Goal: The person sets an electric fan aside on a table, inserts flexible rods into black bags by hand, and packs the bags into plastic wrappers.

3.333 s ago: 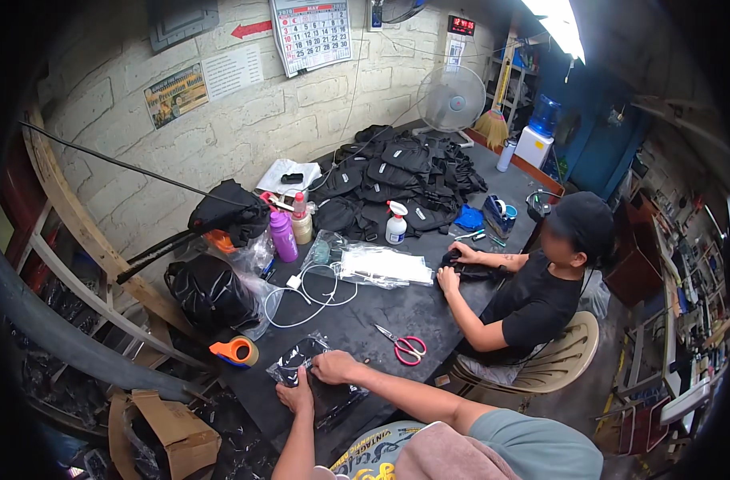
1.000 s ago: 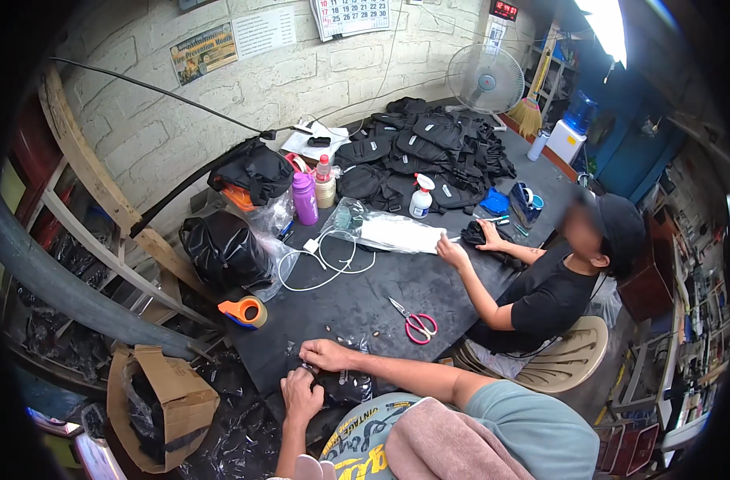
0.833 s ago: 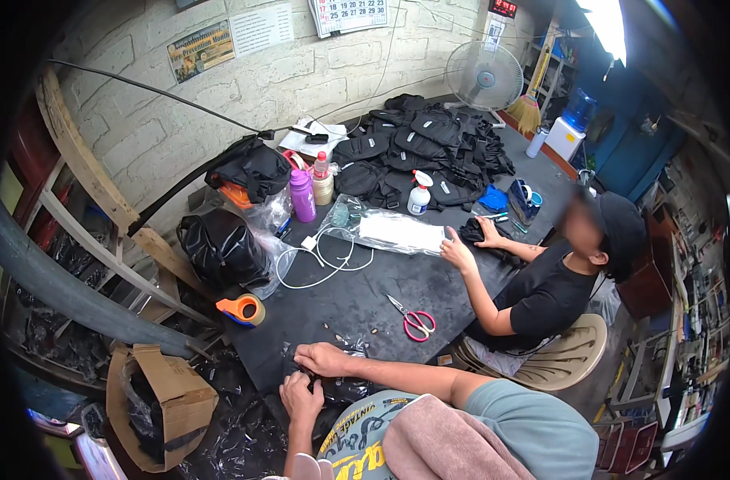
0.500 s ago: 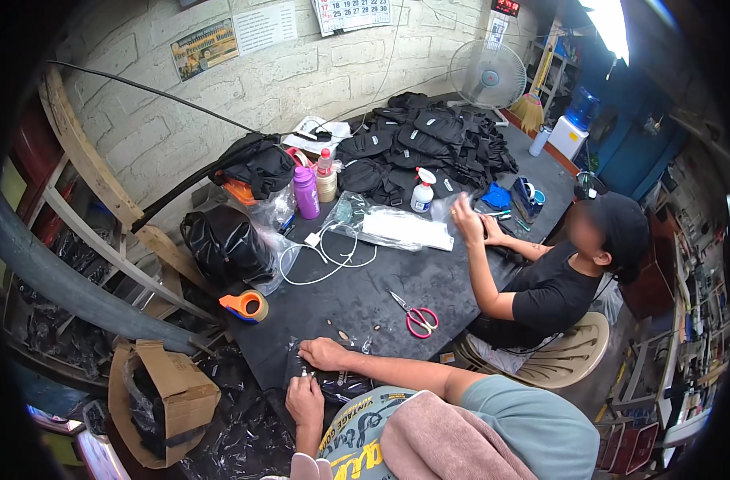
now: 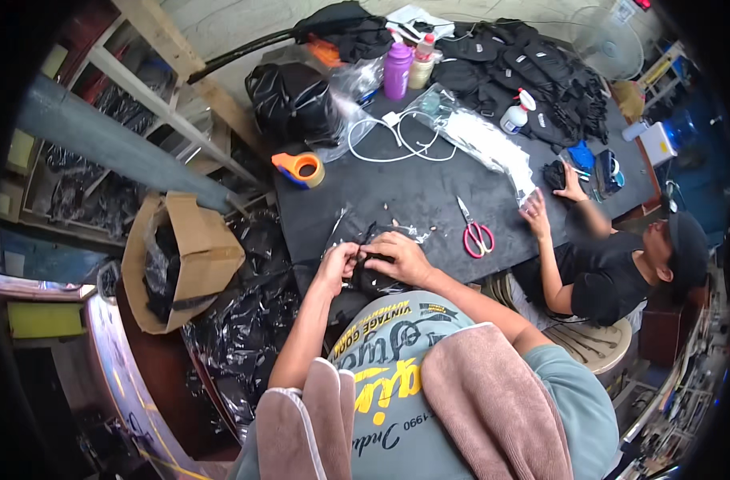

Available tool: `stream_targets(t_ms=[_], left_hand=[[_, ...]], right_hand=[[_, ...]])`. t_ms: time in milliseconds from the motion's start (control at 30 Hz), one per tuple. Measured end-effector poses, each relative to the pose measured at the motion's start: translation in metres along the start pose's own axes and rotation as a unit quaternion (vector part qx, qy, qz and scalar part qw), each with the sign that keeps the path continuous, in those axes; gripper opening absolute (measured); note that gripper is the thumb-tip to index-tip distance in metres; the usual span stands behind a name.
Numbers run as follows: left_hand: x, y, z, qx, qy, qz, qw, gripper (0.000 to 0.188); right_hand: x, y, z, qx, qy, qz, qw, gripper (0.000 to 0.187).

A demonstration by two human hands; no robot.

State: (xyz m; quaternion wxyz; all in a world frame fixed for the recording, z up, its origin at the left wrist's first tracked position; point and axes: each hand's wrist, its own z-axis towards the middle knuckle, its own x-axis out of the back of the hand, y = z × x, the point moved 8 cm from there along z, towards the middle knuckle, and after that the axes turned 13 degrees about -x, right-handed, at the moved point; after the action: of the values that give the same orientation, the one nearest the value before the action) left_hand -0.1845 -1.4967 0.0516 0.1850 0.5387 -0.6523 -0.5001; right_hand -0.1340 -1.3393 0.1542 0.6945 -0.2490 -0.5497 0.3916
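Near the table's front edge, my left hand [image 5: 338,267] and my right hand [image 5: 400,258] are close together over a dark item in shiny plastic [image 5: 374,283]. Both hands have their fingers closed on it, thumbs and fingertips almost meeting; its exact kind is hidden beneath them. Just beyond my hands lie loose plastic and a few small tan scraps [image 5: 386,206]. Scissors with red handles [image 5: 478,239] rest to the right of my right hand. An orange tape dispenser [image 5: 299,170] with a roll sits farther off on the left.
A co-worker at the right reaches a hand [image 5: 534,210] to clear plastic bags [image 5: 478,138]. Behind are a purple bottle [image 5: 397,70], a spray bottle [image 5: 518,112], a white cable [image 5: 363,152] and piled black bags [image 5: 533,68]. An open cardboard box [image 5: 210,276] stands left of the table [image 5: 365,188].
My view has tilted down toward my hands. My hands have come together on the dark item, fingertips meeting. The co-worker's raised hand has lowered to the clear plastic.
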Motion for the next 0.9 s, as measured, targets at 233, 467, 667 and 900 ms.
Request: stream_targets(t_ms=[233,467,667,900], left_hand=[[0.001,0.007,-0.015,-0.048,0.002,0.073,0.996,0.025],[0.013,-0.001,-0.021,-0.002,-0.016,0.051,0.999,0.026],[0.017,0.001,-0.021,0.006,0.008,0.104,0.994,0.025],[0.008,0.011,-0.019,0.024,-0.032,0.143,0.989,0.025]], right_hand=[[0.001,-0.005,0.006,-0.077,-0.019,-0.052,0.996,0.01],[-0.008,-0.031,0.02,-0.027,-0.081,-0.084,0.993,0.041],[-0.028,-0.011,0.009,-0.037,-0.116,-0.273,0.954,0.032],[-0.037,-0.012,0.006,-0.036,-0.107,-0.26,0.959,0.035]])
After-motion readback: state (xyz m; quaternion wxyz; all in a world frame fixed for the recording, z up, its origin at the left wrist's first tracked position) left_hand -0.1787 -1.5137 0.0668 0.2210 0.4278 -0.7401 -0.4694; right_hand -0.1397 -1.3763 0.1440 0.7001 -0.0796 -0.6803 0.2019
